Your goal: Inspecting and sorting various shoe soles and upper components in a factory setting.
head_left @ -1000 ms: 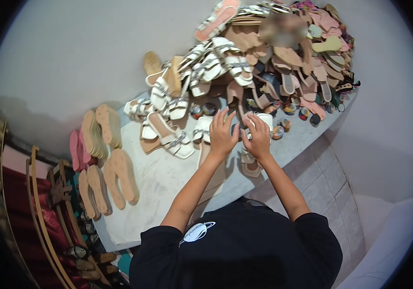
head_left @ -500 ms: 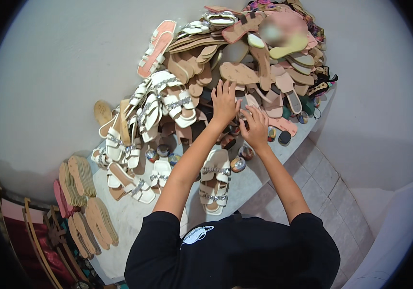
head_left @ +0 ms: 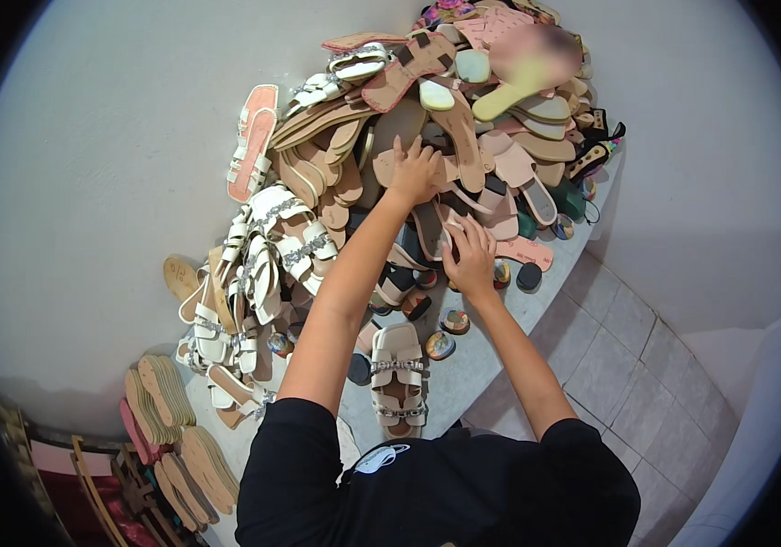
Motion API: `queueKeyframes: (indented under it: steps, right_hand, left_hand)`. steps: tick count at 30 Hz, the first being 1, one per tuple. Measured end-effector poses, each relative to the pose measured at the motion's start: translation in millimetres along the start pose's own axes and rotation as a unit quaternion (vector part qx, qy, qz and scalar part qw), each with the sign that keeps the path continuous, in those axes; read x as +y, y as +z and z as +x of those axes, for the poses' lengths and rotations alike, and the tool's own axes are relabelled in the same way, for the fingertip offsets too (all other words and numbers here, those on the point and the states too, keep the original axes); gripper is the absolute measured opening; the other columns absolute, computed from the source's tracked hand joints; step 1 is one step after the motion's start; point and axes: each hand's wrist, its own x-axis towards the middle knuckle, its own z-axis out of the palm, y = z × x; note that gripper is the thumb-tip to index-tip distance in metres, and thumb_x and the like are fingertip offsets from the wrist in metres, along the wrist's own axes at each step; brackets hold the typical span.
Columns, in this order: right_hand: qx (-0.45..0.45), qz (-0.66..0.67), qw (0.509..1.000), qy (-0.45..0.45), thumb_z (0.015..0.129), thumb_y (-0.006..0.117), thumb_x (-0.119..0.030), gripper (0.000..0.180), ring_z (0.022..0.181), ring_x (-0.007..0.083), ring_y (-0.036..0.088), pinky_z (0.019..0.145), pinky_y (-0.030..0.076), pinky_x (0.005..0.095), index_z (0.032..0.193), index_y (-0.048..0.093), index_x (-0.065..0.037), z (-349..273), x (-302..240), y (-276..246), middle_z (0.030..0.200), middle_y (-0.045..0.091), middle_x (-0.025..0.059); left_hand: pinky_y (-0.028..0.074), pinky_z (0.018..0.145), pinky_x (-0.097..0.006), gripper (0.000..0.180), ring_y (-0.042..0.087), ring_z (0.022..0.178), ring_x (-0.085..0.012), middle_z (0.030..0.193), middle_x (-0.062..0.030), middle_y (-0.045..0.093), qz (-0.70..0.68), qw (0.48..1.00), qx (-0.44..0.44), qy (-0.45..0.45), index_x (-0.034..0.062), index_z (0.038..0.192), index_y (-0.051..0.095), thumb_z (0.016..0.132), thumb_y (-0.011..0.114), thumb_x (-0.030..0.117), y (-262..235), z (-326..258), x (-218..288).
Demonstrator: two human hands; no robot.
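Note:
My left hand (head_left: 415,175), fingers apart and slightly bent, rests on a tan sole (head_left: 383,168) in the heap of footwear. Lower and to the right, my right hand (head_left: 471,255) lies with its fingers stretched out at the edge of a light pink slide sandal (head_left: 431,230). Neither hand visibly grips anything, though the undersides of the fingers are hidden. Just beyond the left hand, another tan sole (head_left: 460,144) lies across the pile. A white sandal with silvery chain-like straps (head_left: 397,369) stands alone on the table near my body.
White sandals (head_left: 295,232) are heaped on the left. Stacks of tan soles (head_left: 164,392) lie at the table's left end. Small round patterned pieces (head_left: 441,345) and a black one (head_left: 529,277) sit near the right edge. Tiled floor (head_left: 614,337) shows beyond the table (head_left: 474,348).
The view has shifted, so the heap sits lower and further left. My left hand's fingers are more bent on the sole. A light pink sandal now shows between my hands.

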Motion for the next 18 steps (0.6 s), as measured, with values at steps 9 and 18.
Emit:
queueKeyframes:
  steps: [9,18]
  right_hand:
    - [0.018,-0.011,1.0,0.021,0.076,0.059,-0.018,0.047,0.117,0.0278,0.04,0.097,0.027,0.0413,0.121,0.049,-0.011,9,5,-7,0.125,0.044,0.0108]
    - [-0.039,-0.01,0.998,-0.042,0.071,0.065,-0.026,0.077,0.122,0.0317,0.035,0.101,0.022,0.0476,0.137,0.027,-0.014,14,-35,-6,0.129,0.041,0.0122]
  left_hand:
    - [0.0,0.103,-0.064,0.051,0.049,0.104,-0.021,0.095,-0.0013,0.054,0.118,0.987,-0.051,0.092,0.0121,0.102,0.061,0.056,0.068,0.032,-68,-18,-5]
    - [0.0,0.101,-0.069,0.057,0.049,0.109,-0.0118,0.096,0.0069,0.055,0.123,0.97,-0.015,0.211,0.0204,0.101,0.059,0.047,0.075,0.031,-114,-89,-36]
